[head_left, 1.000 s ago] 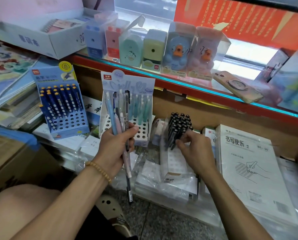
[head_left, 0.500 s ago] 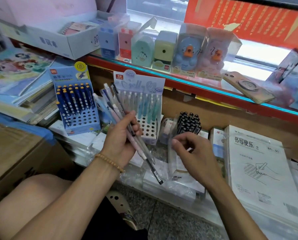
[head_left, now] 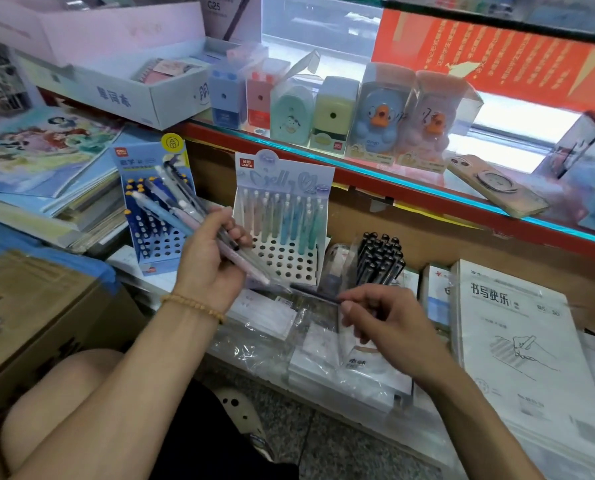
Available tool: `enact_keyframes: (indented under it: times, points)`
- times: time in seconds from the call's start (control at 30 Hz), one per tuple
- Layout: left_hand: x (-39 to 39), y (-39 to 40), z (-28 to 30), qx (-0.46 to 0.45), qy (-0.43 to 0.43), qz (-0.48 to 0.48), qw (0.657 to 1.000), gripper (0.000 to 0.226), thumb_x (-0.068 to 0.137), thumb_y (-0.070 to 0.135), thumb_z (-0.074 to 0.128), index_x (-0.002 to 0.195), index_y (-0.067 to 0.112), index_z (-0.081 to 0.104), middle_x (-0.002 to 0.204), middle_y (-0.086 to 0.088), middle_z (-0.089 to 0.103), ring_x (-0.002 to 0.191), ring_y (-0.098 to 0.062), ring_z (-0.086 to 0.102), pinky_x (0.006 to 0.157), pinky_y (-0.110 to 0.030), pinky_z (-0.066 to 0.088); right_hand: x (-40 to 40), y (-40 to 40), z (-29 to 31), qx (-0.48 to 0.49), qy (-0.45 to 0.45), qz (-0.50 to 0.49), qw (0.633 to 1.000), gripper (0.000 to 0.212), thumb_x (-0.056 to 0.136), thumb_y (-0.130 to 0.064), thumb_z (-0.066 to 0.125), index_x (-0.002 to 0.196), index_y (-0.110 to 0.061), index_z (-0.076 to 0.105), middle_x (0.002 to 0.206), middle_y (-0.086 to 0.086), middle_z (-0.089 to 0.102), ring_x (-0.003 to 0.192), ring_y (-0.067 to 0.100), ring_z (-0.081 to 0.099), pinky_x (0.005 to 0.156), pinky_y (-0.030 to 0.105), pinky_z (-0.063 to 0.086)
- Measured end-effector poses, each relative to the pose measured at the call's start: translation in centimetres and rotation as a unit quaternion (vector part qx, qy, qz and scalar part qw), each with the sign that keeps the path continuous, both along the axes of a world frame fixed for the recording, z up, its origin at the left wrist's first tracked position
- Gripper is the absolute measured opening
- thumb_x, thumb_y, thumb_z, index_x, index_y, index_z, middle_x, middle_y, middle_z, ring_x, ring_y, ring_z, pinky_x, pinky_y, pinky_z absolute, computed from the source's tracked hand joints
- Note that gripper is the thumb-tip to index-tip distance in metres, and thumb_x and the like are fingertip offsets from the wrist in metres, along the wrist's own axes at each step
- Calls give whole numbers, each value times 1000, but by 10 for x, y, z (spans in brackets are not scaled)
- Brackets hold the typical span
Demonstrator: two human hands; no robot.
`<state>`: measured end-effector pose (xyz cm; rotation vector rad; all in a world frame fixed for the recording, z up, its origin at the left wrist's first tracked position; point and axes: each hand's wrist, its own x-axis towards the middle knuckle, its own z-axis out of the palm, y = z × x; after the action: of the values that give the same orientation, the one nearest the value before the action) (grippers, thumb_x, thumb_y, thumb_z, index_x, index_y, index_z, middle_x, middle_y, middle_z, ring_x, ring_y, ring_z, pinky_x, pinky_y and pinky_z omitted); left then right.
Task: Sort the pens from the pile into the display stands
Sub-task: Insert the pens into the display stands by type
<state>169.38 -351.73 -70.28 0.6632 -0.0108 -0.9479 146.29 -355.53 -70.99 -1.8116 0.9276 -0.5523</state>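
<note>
A stationery shop: a red-edged glass counter runs across the upper part of the view and carries six boxed sharpeners in a row, a phone and an open white box; below it, wrapped notebook packs lie on a low shelf, with speckled floor underneath. Three display stands stand there: a blue stand with dark-blue pens, a white stand with pastel pens in its back rows, and a cluster of black pens upright to its right. The left hand grips a fanned bundle of pens, roughly five though blur hinders counting, their long axes running diagonally from upper left before the blue stand to lower right. The right hand, fingers curled, pinches the lower end of a dark pen lying nearly level, reaching left toward the bundle.
</note>
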Motion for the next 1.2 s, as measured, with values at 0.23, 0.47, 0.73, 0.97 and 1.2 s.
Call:
enact_keyframes:
  times: [0.23, 0.47, 0.73, 0.97, 1.2]
  points:
    - [-22, 4, -6, 140, -209, -147, 957, 7, 85, 4, 67, 84, 10, 63, 67, -2, 59, 51, -9, 51, 46, -19, 45, -6, -17, 14, 55, -193, -131, 971, 17, 86, 1, 69, 79, -12, 77, 60, 10, 61, 53, 16, 52, 52, 22, 47]
    - [-56, 5, -14, 172, -316, -238, 902, 3, 84, 8, 71, 84, 7, 68, 74, -9, 68, 50, -9, 51, 47, -20, 43, -5, -19, 25, 110, -311, -154, 931, 18, 76, -16, 68, 89, -3, 70, 69, 10, 66, 58, 16, 57, 55, 23, 50]
    - [-64, 6, -26, 214, -319, -253, 888, 15, 85, 12, 72, 94, 1, 67, 66, -3, 59, 52, -10, 51, 48, -21, 45, -36, -39, 19, -53, -198, -306, 930, 5, 91, -9, 66, 95, -8, 68, 72, 5, 67, 62, 9, 64, 57, 20, 54]
    - [-61, 6, -28, 192, -300, -249, 900, 8, 84, 12, 72, 88, 6, 67, 61, 1, 57, 51, -10, 51, 48, -20, 43, -36, -58, -25, -210, 0, -279, 937, 9, 87, -17, 74, 91, -19, 66, 71, -5, 64, 65, 10, 60, 62, 27, 49]
    - [-59, 8, -32, 183, -311, -253, 898, 7, 84, 9, 71, 88, 4, 67, 61, 1, 56, 51, -11, 49, 45, -19, 43, -38, -64, -33, -226, 21, -287, 931, 10, 87, -16, 71, 91, -21, 64, 73, -9, 64, 67, 5, 59, 64, 20, 47]
